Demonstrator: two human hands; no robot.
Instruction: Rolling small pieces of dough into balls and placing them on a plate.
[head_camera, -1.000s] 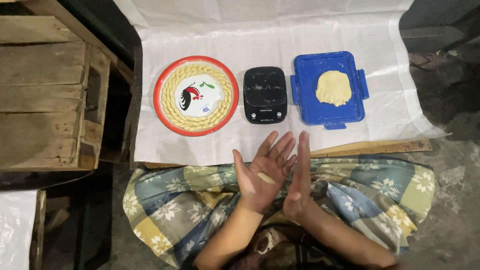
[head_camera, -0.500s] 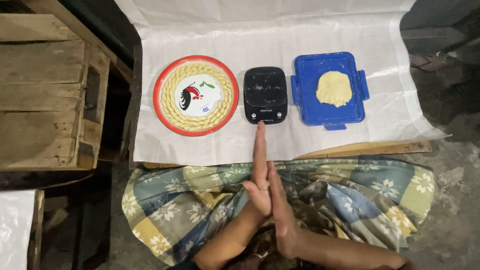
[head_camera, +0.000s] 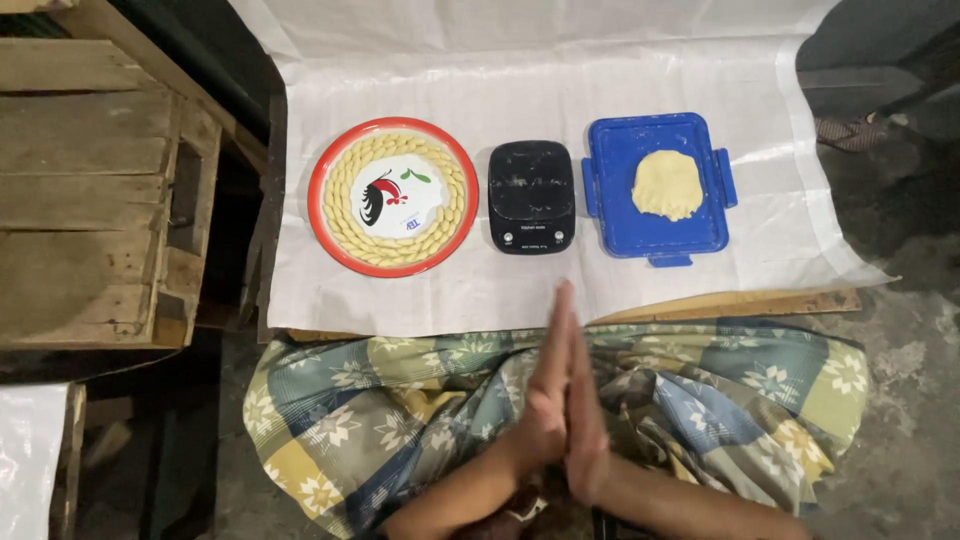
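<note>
Our palms pressed together above the lap

We hold our left hand (head_camera: 545, 405) flat against our right hand (head_camera: 585, 420), gripping nothing, fingers pointing at the black scale (head_camera: 531, 195), which sits between the red-rimmed plate (head_camera: 393, 197) and the dough (head_camera: 667, 185) on the blue lid (head_camera: 655, 235).

Left hand (head_camera: 545, 395) flat against right hand (head_camera: 583, 415), near black scale (head_camera: 531, 195), above checked cloth (head_camera: 400, 420).
</note>
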